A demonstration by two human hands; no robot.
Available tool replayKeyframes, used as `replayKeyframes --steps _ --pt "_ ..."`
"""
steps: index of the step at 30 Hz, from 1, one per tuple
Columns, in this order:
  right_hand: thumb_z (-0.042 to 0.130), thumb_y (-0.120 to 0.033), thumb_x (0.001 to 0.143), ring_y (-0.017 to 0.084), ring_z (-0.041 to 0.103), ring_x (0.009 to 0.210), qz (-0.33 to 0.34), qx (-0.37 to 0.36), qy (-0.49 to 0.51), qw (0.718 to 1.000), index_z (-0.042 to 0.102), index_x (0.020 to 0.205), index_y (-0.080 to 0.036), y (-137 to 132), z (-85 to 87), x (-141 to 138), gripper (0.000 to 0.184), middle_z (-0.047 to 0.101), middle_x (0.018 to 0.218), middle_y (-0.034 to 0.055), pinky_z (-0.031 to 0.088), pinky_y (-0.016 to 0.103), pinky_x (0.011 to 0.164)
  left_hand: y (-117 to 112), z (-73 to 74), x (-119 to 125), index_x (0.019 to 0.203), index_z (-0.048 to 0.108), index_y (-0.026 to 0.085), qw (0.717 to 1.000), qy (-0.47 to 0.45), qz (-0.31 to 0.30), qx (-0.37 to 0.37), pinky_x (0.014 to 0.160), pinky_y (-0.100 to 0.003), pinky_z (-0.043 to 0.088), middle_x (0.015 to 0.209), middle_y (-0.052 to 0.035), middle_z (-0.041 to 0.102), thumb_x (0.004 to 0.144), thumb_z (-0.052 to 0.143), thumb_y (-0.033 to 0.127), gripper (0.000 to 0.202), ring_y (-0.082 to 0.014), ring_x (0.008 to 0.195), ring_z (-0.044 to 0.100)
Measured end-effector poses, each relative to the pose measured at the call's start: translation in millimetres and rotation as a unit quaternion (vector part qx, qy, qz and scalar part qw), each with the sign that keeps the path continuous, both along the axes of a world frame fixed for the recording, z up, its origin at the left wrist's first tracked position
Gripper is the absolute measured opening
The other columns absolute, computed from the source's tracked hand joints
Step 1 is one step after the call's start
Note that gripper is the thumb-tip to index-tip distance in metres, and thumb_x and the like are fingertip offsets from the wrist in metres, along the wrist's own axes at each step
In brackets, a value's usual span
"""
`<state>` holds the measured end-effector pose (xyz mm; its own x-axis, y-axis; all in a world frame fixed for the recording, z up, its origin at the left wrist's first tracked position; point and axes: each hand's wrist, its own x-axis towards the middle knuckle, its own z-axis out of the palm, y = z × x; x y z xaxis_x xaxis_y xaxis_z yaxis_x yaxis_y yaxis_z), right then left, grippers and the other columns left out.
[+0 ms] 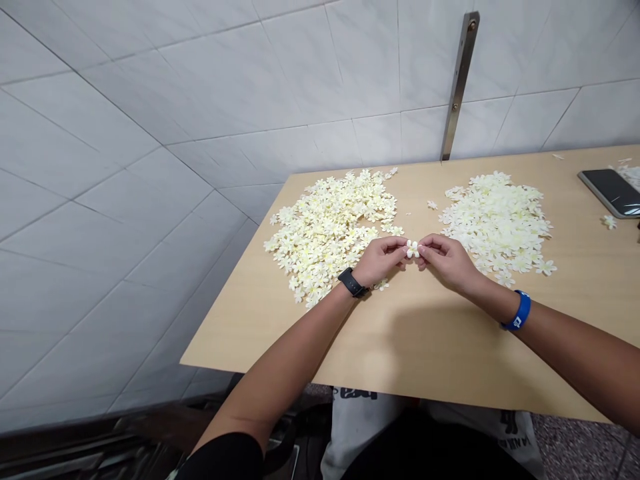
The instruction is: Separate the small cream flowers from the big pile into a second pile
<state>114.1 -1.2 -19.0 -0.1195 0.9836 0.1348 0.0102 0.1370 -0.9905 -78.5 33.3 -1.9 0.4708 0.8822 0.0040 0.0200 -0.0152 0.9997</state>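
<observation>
Between my two hands is a small white artificial flower (413,249), pinched from both sides above the tabletop. My left hand (381,259), with a black watch on the wrist, grips its left petals between thumb and fingers. The right petals are in the pinch of my right hand (445,261), whose wrist carries a blue band. A wide pile of pale yellow-white flowers (330,227) spreads out beyond my left hand. Behind my right hand lies a second heap of flowers (500,217), whiter and flatter looking.
The light wood table (250,327) meets a grey tiled wall at its back and a side wall at left. A metal bracket (460,87) runs up the back wall. A phone (613,190) lies at the far right, near a few loose flowers.
</observation>
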Motion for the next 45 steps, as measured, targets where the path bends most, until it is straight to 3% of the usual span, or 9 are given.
replayKeyframes --steps 7,14,21,27,29,33,35,38,45 --pt "0.085 -0.07 0.071 0.016 0.061 0.062 0.03 -0.039 0.046 0.998 0.07 0.08 -0.02 1.5 5.9 -0.2 0.053 0.066 0.066 0.0017 0.054 0.034 0.065 1.3 -1.1 -2.9 0.089 0.071 0.012 0.998 -0.031 -0.047 -0.027 0.062 -0.023 0.061 0.084 -0.0056 0.068 0.067 0.089 0.065 0.059 -0.0133 0.078 0.066" --pt "0.081 -0.066 0.079 0.015 0.06 0.062 0.011 -0.017 0.031 0.999 0.068 0.08 -0.02 -1.3 4.5 -1.3 0.048 0.067 0.068 0.0014 0.052 0.033 0.064 0.8 1.7 -2.0 0.084 0.069 0.011 0.996 -0.031 0.002 -0.082 0.065 -0.023 0.061 0.081 -0.0053 0.071 0.072 0.091 0.05 0.046 -0.0124 0.075 0.07" --pt "0.084 -0.059 0.078 0.015 0.063 0.065 -0.023 -0.053 0.085 0.995 0.069 0.08 -0.021 3.9 -5.9 -0.9 0.041 0.066 0.069 0.0002 0.053 0.032 0.068 -5.9 -0.5 8.9 0.097 0.065 0.012 0.978 -0.102 0.039 -0.176 0.073 -0.028 0.063 0.088 -0.0084 0.078 0.074 0.093 0.04 0.046 -0.0159 0.078 0.076" --pt "0.076 -0.053 0.086 0.017 0.065 0.069 -0.025 -0.044 0.063 0.997 0.067 0.083 -0.021 3.3 -10.0 -3.4 0.034 0.067 0.075 0.0017 0.056 0.034 0.07 -10.1 -3.5 12.2 0.09 0.071 0.01 0.985 -0.082 0.071 -0.136 0.07 -0.028 0.062 0.083 -0.0079 0.078 0.066 0.096 0.047 0.05 -0.0143 0.072 0.073" --pt "0.074 -0.045 0.088 0.017 0.065 0.071 -0.086 -0.018 0.026 0.996 0.065 0.089 -0.022 0.8 -8.5 -4.2 0.025 0.066 0.08 0.0013 0.055 0.034 0.07 -8.6 -4.6 11.4 0.088 0.071 0.011 0.986 -0.08 0.079 -0.121 0.069 -0.029 0.062 0.08 -0.0071 0.077 0.064 0.096 0.049 0.052 -0.014 0.07 0.072" --pt "0.07 -0.028 0.091 0.018 0.061 0.077 -0.221 0.17 -0.15 0.949 0.061 0.09 -0.024 -7.8 0.4 -3.5 0.011 0.063 0.086 0.0021 0.051 0.034 0.071 -5.8 -5.3 9.3 0.085 0.071 0.011 0.989 -0.071 0.093 -0.086 0.067 -0.03 0.062 0.075 -0.0058 0.075 0.066 0.095 0.048 0.049 -0.0127 0.066 0.069" --pt "0.067 -0.025 0.094 0.019 0.061 0.079 -0.203 0.261 -0.216 0.919 0.065 0.09 -0.024 -11.3 4.0 -2.8 0.005 0.066 0.089 0.0043 0.051 0.035 0.072 -5.9 -4.0 8.3 0.084 0.07 0.011 0.992 -0.061 0.084 -0.066 0.066 -0.028 0.061 0.073 -0.0051 0.073 0.068 0.094 0.048 0.047 -0.0123 0.066 0.068" --pt "0.067 -0.025 0.096 0.02 0.064 0.08 -0.173 0.305 -0.249 0.903 0.072 0.099 -0.023 -12.9 3.8 -2.5 0.006 0.071 0.094 0.0064 0.053 0.035 0.071 -7.4 -0.5 6.9 0.082 0.069 0.012 0.997 -0.04 0.062 -0.021 0.062 -0.024 0.057 0.069 -0.0029 0.07 0.073 0.09 0.049 0.043 -0.0105 0.063 0.065" --pt "0.073 -0.025 0.092 0.021 0.07 0.078 -0.114 0.251 -0.21 0.938 0.077 0.091 -0.023 -11.6 -1.5 -1.9 0.005 0.074 0.084 0.0048 0.055 0.035 0.071 -8.3 1.9 4.8 0.081 0.067 0.013 0.998 -0.019 0.009 0.057 0.061 -0.023 0.058 0.07 -0.0018 0.066 0.081 0.081 0.059 0.048 -0.0097 0.064 0.062"
